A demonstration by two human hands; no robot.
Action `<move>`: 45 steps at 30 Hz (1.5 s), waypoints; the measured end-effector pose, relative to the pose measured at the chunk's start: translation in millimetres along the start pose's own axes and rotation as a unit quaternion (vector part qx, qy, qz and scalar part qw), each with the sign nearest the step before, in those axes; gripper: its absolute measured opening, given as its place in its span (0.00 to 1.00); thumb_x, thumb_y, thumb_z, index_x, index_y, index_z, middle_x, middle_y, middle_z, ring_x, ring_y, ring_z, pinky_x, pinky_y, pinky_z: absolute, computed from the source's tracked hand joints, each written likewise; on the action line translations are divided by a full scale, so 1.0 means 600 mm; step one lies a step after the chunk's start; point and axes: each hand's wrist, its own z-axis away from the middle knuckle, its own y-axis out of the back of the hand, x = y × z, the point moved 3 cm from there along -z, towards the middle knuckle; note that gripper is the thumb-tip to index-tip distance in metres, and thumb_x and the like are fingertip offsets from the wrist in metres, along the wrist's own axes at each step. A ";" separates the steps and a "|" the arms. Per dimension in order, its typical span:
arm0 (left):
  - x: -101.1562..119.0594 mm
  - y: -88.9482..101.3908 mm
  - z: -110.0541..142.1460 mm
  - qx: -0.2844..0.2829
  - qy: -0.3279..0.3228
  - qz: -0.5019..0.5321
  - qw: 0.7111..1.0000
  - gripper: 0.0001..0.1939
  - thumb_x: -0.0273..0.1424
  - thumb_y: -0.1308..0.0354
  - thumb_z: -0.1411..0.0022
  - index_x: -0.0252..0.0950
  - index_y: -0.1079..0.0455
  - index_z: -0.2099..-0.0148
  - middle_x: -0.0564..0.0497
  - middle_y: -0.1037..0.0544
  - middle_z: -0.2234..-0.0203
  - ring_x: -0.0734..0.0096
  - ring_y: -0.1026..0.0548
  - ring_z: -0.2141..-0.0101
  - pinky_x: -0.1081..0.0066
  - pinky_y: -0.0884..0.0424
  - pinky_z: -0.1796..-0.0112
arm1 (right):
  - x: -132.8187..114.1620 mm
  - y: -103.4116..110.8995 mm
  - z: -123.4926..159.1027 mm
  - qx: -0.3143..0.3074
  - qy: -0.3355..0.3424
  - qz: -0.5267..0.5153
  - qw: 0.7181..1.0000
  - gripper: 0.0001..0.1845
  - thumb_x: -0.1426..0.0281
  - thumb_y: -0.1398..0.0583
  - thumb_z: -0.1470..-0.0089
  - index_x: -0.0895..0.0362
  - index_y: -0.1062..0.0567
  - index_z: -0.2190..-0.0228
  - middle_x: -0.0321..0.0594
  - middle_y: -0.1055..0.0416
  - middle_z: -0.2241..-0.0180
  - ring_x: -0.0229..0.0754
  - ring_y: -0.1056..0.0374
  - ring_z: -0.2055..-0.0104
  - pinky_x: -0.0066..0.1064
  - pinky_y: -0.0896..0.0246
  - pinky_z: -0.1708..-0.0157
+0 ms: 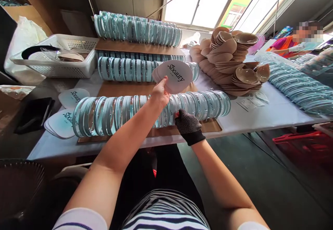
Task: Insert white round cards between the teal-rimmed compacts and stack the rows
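My left hand (160,94) is raised above the table, fingers closed on a small stack of white heart-shaped cards (174,76) printed "Sbeauty". My right hand (187,125), in a black dotted glove, presses its closed fingers into the nearest row of clear round cases (109,113) standing on edge on a cardboard sheet (210,126). What the gloved fingers grip inside the row is hidden. More "Sbeauty" cards (63,122) lie in piles at the left end of that row.
Two more rows of clear cases (125,69) (137,28) lie further back on cardboard. A white basket (78,54) sits at the back left. A heap of beige cups (229,60) stands at right, with flat cases (299,87) beyond. Another person (293,44) is at far right.
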 end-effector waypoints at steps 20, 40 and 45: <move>-0.019 0.004 0.019 -0.051 -0.143 -0.081 0.985 0.08 0.26 0.36 0.43 0.34 0.25 0.60 0.46 0.18 0.62 0.57 0.25 0.48 0.57 0.33 0.44 | 0.066 0.120 -0.098 0.224 0.035 -0.254 0.940 0.28 0.58 0.48 0.40 0.62 0.34 0.44 0.54 0.30 0.46 0.47 0.30 0.49 0.40 0.32 0.52; 0.036 0.033 0.089 -0.069 -0.184 -0.057 0.979 0.09 0.29 0.37 0.42 0.37 0.24 0.57 0.48 0.19 0.57 0.61 0.27 0.46 0.60 0.33 0.44 | -0.044 0.099 -0.048 0.289 0.010 -0.217 0.932 0.28 0.56 0.54 0.37 0.62 0.26 0.54 0.53 0.24 0.63 0.50 0.27 0.62 0.40 0.30 0.63; 0.068 0.029 0.052 -0.027 -0.124 -0.023 0.992 0.15 0.26 0.41 0.38 0.39 0.27 0.48 0.47 0.21 0.51 0.62 0.27 0.45 0.57 0.33 0.44 | 0.016 0.116 0.093 0.367 -0.042 -0.083 0.926 0.28 0.53 0.51 0.39 0.62 0.24 0.57 0.52 0.25 0.71 0.50 0.27 0.71 0.38 0.32 0.73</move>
